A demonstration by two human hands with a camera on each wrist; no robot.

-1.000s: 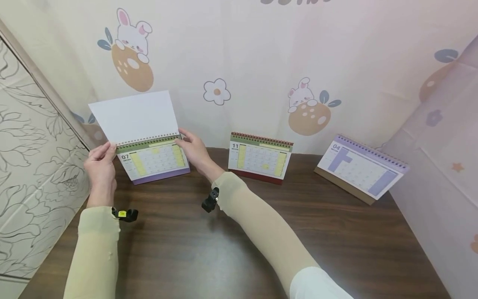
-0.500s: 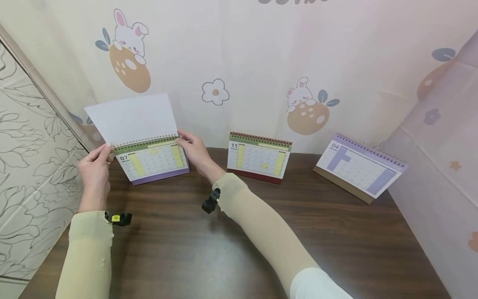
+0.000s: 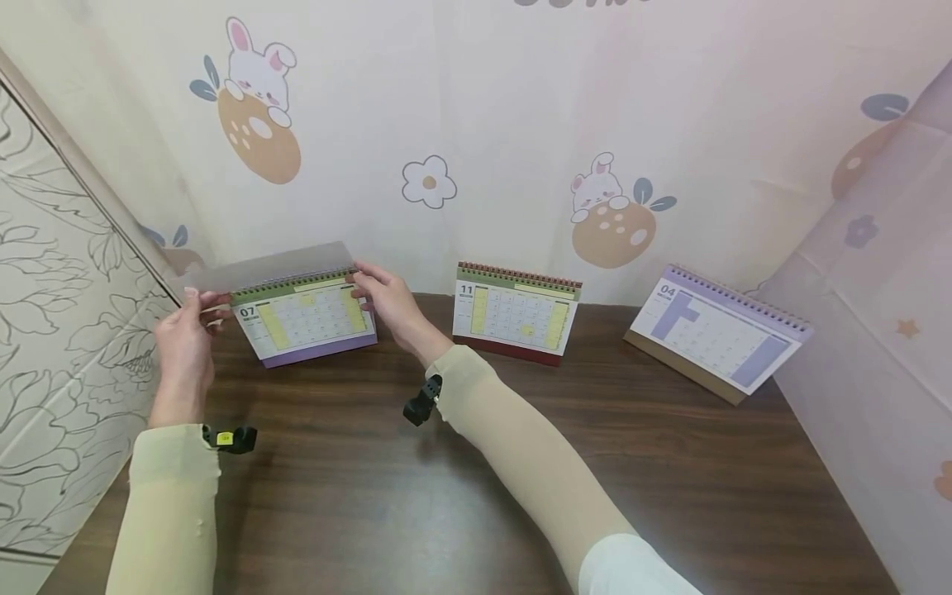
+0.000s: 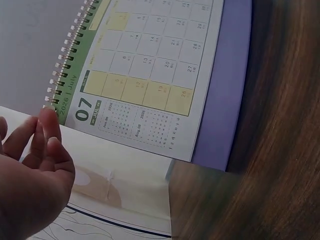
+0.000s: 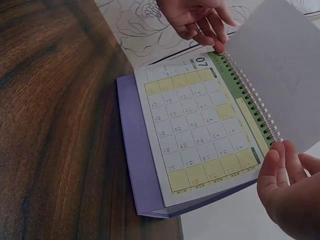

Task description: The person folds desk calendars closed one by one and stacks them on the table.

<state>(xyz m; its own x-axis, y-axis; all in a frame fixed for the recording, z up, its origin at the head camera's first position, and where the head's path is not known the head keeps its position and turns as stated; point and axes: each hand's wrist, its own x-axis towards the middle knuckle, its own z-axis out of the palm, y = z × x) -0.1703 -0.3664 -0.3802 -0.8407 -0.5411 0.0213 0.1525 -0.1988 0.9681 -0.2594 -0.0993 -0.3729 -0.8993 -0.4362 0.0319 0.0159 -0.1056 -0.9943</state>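
Observation:
A spiral-bound desk calendar (image 3: 308, 318) on a purple stand shows its 07 July page at the left of the table. Above its rings a grey-white sheet (image 3: 275, 266) leans backward, turned over toward the wall. My left hand (image 3: 183, 347) is at the left end of the rings, fingers loosely bent, and one fingertip touches the corner in the left wrist view. At the other end, my right hand (image 3: 394, 310) pinches the calendar's upper right corner beside the rings. The right wrist view shows both hands (image 5: 295, 185) at opposite ends of the binding.
To the right stands another desk calendar (image 3: 516, 314), page 11, on a dark red base. Farther right a purple calendar (image 3: 721, 330), page 04, sits angled on a brown base. A patterned cloth (image 3: 506, 99) hangs behind the dark wooden table (image 3: 416, 512).
The white sheet has dropped backward from standing high to lying low behind the rings. My left hand has shifted slightly left, its fingers parting; my right hand has stayed at the corner.

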